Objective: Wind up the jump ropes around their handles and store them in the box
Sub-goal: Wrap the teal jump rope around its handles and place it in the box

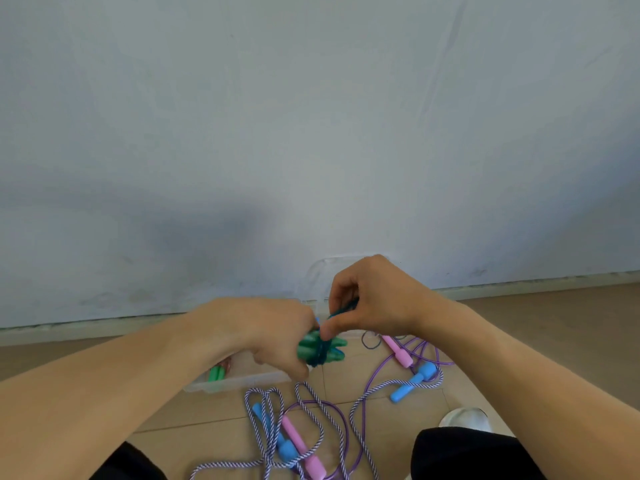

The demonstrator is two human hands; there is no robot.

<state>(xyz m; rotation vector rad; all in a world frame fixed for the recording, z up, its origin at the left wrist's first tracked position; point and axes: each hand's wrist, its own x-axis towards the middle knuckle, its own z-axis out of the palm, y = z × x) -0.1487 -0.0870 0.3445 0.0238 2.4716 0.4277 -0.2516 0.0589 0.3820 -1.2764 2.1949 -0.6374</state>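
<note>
Loose ropes [311, 420] with pink and blue handles sprawl on the floor nearest me. Beyond them my left hand [273, 337] clamps the green handles [322, 349] above the clear box [242, 379], while my right hand [374, 306] pinches the dark cord [341, 311] taut. If that pinch slackens, I think the wraps could spring loose.

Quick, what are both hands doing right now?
Left hand: holds the green handles.
Right hand: pinches the dark rope.
</note>
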